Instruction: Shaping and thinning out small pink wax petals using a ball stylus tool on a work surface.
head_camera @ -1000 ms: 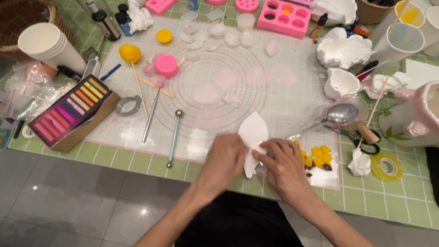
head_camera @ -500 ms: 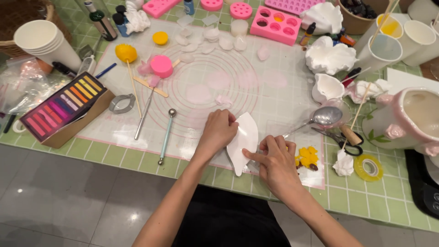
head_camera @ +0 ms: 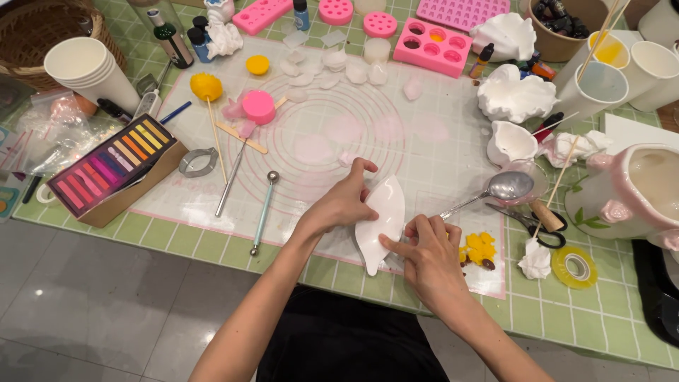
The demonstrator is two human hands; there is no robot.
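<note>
Green-checked cloth covers the desk (head_camera: 608, 318), where a box of pastel sticks (head_camera: 109, 170) lies at the left beside a ball-tipped tool (head_camera: 263, 212). On the clear work mat (head_camera: 318, 134), both hands hold a white leaf-shaped piece (head_camera: 380, 223): the left hand (head_camera: 343, 201) curls around its upper edge, the right hand (head_camera: 428, 258) pinches its lower side. A metal spoon (head_camera: 495, 191) and a tape roll (head_camera: 574, 267) lie to the right.

A green checked table (head_camera: 594, 311) carries a pale mat with pink rings (head_camera: 332, 134) — on it a ball-tipped tool (head_camera: 263, 211) and a pink round tub (head_camera: 259, 107). At the left sits a box of coloured pastel sticks (head_camera: 112, 168) beside stacked paper cups (head_camera: 90, 73); at the right, a metal spoon (head_camera: 506, 187), scissors (head_camera: 532, 225), a tape roll (head_camera: 574, 267) — pink moulds (head_camera: 433, 46) line the far edge.
</note>
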